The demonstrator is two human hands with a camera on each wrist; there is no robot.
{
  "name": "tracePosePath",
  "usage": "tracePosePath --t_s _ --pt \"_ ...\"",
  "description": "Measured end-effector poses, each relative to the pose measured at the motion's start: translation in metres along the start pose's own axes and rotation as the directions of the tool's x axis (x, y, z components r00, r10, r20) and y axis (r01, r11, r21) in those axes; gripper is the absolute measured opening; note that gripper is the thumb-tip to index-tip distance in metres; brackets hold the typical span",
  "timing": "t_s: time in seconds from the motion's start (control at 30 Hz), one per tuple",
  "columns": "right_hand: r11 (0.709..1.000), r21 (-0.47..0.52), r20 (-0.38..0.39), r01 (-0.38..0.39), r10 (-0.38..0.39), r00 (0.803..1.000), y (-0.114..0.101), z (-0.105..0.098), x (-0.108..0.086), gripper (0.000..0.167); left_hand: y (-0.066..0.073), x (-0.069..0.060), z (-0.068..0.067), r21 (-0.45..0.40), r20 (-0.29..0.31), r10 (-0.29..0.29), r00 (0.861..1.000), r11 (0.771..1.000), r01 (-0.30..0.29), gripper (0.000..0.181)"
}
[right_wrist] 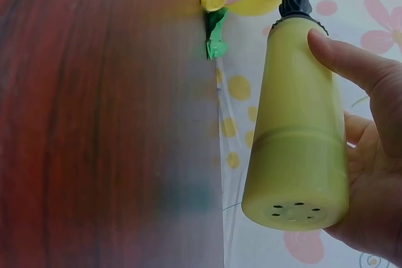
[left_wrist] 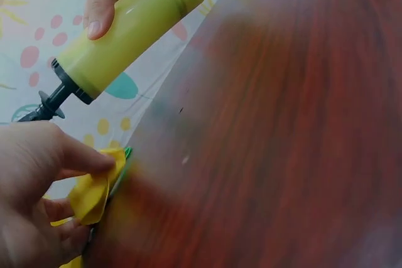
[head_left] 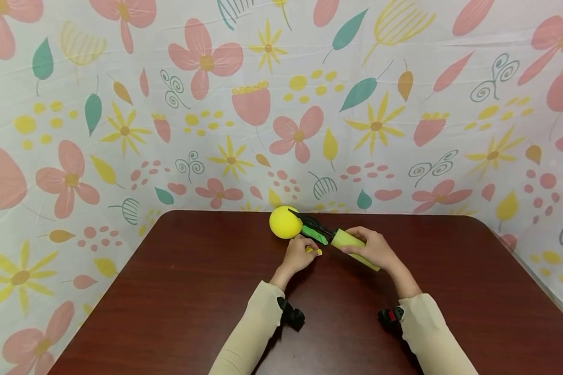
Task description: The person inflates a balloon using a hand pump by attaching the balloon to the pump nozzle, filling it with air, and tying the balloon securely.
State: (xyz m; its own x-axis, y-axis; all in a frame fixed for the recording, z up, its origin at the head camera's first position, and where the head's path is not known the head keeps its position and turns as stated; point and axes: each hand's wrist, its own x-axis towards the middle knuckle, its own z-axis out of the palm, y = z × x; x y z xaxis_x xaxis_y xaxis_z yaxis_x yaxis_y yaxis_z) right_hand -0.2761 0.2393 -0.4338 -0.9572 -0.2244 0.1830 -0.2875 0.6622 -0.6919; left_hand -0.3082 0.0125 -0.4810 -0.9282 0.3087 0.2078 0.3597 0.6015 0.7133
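Note:
A yellow-green pump [head_left: 355, 249] with a black end is gripped round its barrel by my right hand [head_left: 377, 252]; the right wrist view shows the thumb along the barrel [right_wrist: 301, 111]. My left hand [head_left: 297, 256] pinches a limp yellow balloon [head_left: 313, 251], which the left wrist view shows crumpled between thumb and fingers [left_wrist: 94, 192]. The balloon's rolled mouth [right_wrist: 216, 1] points out from the fingers in the right wrist view. A green limp balloon [head_left: 315, 234] lies just beyond the left hand. The pump and the yellow balloon are apart.
An inflated yellow balloon [head_left: 285, 222] rests near the back edge of the dark wooden table [head_left: 206, 291]. Beside it lies a black item [head_left: 311, 221], its shape partly hidden. Behind the table hangs a flower-patterned cloth [head_left: 244, 125].

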Motion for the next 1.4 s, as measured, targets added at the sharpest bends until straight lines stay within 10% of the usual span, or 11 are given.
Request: tracePosePath --t_s 0.43,0.77,1.17,1.4 --pt "1.000 0.015 0.007 -0.002 0.002 1.000 0.000 -0.003 0.000 0.055 -0.003 -0.001 -0.031 -0.342 -0.050 -0.062 0.997 0.939 0.041 0.014" --pt "0.999 0.037 0.022 -0.005 0.004 1.000 0.000 -0.007 -0.003 0.057 0.001 0.002 -0.052 -0.555 -0.021 -0.056 0.998 0.831 0.035 0.017" --pt "0.993 0.116 0.098 0.033 -0.044 0.994 0.004 -0.024 -0.006 0.051 -0.011 0.001 -0.082 -0.563 -0.141 -0.063 0.988 0.826 -0.028 0.009" --pt "0.989 0.134 0.162 0.057 -0.079 0.984 0.005 -0.026 -0.005 0.048 -0.007 -0.005 -0.103 -0.479 -0.175 -0.015 0.985 0.875 -0.072 0.011"
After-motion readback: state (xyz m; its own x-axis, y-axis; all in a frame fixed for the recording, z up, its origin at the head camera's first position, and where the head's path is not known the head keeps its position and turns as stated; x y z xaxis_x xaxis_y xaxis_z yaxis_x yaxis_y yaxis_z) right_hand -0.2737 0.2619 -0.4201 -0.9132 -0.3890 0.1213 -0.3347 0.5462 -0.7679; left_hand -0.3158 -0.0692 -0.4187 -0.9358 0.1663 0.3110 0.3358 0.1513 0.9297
